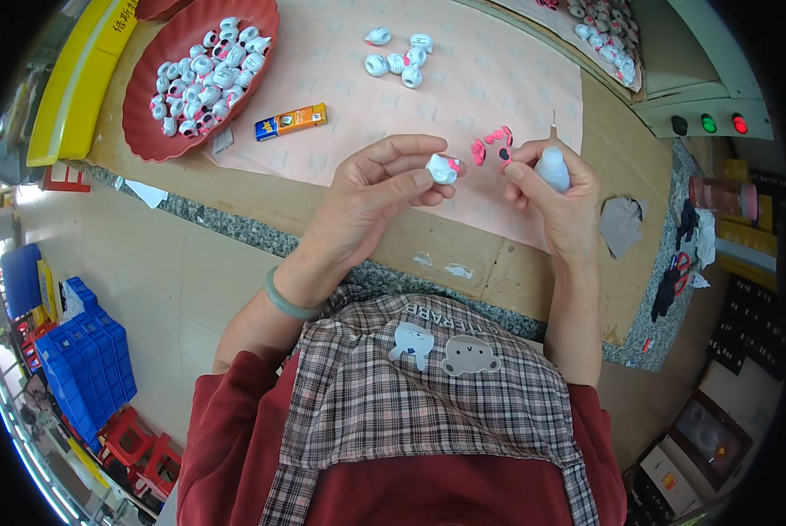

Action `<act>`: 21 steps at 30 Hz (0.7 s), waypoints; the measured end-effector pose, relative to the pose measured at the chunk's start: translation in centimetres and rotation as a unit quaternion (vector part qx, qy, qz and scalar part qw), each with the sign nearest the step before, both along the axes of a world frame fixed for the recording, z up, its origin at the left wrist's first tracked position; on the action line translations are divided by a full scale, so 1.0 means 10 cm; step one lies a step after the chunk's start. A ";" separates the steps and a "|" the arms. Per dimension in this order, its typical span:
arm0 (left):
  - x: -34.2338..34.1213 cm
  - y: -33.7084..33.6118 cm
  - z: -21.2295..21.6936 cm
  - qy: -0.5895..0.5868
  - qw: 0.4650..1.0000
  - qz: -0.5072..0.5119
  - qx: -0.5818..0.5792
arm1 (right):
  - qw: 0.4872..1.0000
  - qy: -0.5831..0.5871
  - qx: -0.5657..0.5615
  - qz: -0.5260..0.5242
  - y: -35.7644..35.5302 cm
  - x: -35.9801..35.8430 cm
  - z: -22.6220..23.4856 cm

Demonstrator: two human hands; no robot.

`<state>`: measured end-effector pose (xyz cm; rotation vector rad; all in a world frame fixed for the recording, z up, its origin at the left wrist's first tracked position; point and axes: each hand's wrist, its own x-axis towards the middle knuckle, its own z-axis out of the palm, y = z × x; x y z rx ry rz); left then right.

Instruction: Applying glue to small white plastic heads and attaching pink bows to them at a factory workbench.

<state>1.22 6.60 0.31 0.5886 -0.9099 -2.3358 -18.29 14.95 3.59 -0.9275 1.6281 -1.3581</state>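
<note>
My left hand (384,180) pinches a small white rounded piece with a pink patch (443,169) between thumb and fingers. To its right, my right hand (555,188) is closed around a small white squeeze bottle (552,168), whose thin needle tip points away from me. The thumb and forefinger of that hand also pinch a tiny dark piece (504,153). Several small pink pieces (479,152) lie on the pale pink sheet between my hands. Farther off on the sheet sits a loose group of similar white pieces (397,63).
A red scalloped bowl (132,123) full of white pieces stands at the far left, near an orange and blue packet (290,122). A grey rag (622,226) lies right of my right hand. Blue crates (86,359) and red stools (130,438) stand on the floor at left.
</note>
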 end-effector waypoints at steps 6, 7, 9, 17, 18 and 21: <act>-0.06 0.04 0.01 -0.025 0.998 -0.010 -0.049 | 0.994 -0.075 -0.043 0.065 0.07 0.14 0.10; -0.07 0.04 0.01 -0.026 0.998 -0.011 -0.049 | 0.993 -0.084 -0.037 0.070 0.08 0.15 0.11; -0.08 0.05 -0.01 -0.026 0.998 -0.011 -0.048 | 0.994 -0.075 -0.027 0.075 0.08 0.15 0.12; -0.10 0.07 -0.03 -0.028 0.998 -0.016 -0.061 | 0.993 -0.058 0.003 0.104 0.08 0.15 0.08; -0.10 0.07 -0.02 -0.031 0.997 -0.017 -0.068 | 0.993 -0.053 0.005 0.109 0.08 0.15 0.07; -0.10 0.08 0.01 -0.035 0.996 -0.030 -0.077 | 0.992 -0.046 0.011 0.119 0.07 0.15 0.05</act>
